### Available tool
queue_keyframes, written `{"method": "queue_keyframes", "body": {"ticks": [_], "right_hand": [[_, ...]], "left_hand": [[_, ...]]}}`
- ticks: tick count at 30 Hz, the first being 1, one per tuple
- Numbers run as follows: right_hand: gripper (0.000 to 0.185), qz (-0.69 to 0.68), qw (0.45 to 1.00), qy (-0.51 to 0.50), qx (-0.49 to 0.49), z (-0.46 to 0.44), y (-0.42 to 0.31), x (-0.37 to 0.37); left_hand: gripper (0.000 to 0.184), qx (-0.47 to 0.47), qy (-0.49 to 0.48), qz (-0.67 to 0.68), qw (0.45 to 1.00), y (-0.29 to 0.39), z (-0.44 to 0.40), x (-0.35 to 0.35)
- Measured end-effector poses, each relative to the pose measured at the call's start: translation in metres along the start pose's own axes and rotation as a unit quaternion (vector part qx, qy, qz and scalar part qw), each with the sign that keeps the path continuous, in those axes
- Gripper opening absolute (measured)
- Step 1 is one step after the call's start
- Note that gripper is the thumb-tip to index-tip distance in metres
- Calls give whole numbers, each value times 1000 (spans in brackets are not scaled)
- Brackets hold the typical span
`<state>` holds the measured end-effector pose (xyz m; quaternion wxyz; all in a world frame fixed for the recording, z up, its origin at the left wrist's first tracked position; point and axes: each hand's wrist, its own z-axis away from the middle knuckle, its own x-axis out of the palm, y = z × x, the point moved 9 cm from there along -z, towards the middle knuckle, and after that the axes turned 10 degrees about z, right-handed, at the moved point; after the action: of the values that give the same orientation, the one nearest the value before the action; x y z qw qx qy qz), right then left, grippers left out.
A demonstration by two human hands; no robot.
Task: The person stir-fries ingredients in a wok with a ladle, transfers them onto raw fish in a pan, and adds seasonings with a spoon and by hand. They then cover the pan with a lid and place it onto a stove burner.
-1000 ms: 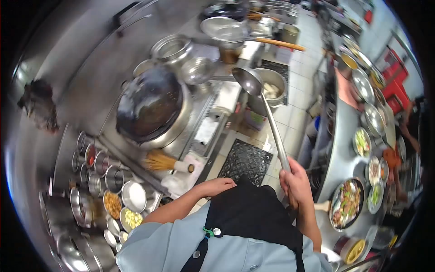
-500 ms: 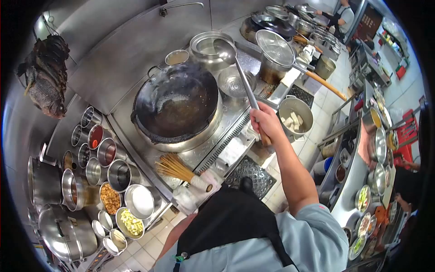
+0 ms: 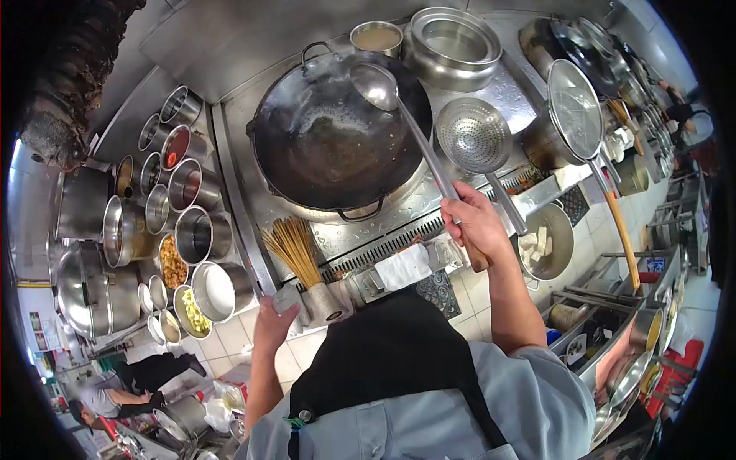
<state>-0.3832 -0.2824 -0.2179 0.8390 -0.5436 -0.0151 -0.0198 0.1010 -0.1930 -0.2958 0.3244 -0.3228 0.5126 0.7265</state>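
In my right hand [image 3: 477, 222] is the handle of a long ladle [image 3: 418, 134], whose bowl hangs over the right rear part of a black wok [image 3: 337, 161]. The wok sits on the stove and smokes a little, with a dark, nearly bare bottom. My left hand [image 3: 274, 322] is closed at the stove's front edge, against a grey folded cloth [image 3: 290, 301]. Beside it a bamboo brush [image 3: 295, 249] stands with its bristles up. A perforated strainer [image 3: 474, 136] rests right of the wok.
Metal pots of seasonings [image 3: 184, 184] stand at left, with a white-filled bowl [image 3: 215, 291]. A lidded pot [image 3: 452, 50] is behind the wok. A mesh sieve [image 3: 575, 111] with a wooden handle lies at right, above a pot of white pieces [image 3: 546, 241]. Another person [image 3: 126, 395] is at lower left.
The view has turned toward the stove. My right hand has carried the ladle over the wok. My left hand, out of sight half a second ago, now shows at the stove's front edge.
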Motion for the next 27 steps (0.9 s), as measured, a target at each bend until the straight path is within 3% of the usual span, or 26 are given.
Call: {"method": "queue_keyframes", "body": {"ticks": [3,5,6,7,10,11,13,15,17,19,21,22,23,25,26,27], "right_hand": [[14,17,1000,-15,18,-3,6,-8],[14,-4,999,-25,26,-2,9,-11],[14,-13,999,-30,31,-1,11,-12],[14,-22,999,-32,35,1,12,-12],[17,-17,998,-44,32,5,15,-13],[18,-14,998,-53,29,7,17,-14],[21,-9,999,-49,21,13,13,-18],[25,-9,999,-39,12,24,5,-21],[30,-11,1000,-19,5,40,-9,-26],[36,-13,1000,-22,0,54,-13,-33],[38,-11,1000,-20,-1,69,-12,-42],[40,-10,1000,-4,-7,77,-11,-47],[41,-13,1000,4,-7,85,-9,-52],[44,-18,1000,20,-6,105,-6,-59],[47,-17,999,38,0,116,-6,-61],[47,-26,999,45,3,125,-1,-63]], "left_hand": [[40,-15,64,201,977,-26,0,28],[38,-31,126,365,922,-76,6,39],[35,-83,96,485,865,-93,7,47],[33,-89,74,631,767,-82,7,44],[40,-164,60,780,601,-58,19,13],[48,-105,24,805,583,-47,13,0],[59,-29,-47,898,436,-30,-3,-5],[70,-25,-12,902,430,12,-16,-2],[82,13,-54,897,438,82,-30,9],[90,43,-180,880,438,138,-40,36],[88,33,-260,880,396,171,-39,60],[77,-44,-245,902,353,168,-41,81],[64,-138,-228,897,353,145,-47,110],[57,-183,-349,825,405,145,-51,146],[56,-221,-278,809,468,134,-59,161],[53,-234,-267,818,452,153,-60,159]]}}
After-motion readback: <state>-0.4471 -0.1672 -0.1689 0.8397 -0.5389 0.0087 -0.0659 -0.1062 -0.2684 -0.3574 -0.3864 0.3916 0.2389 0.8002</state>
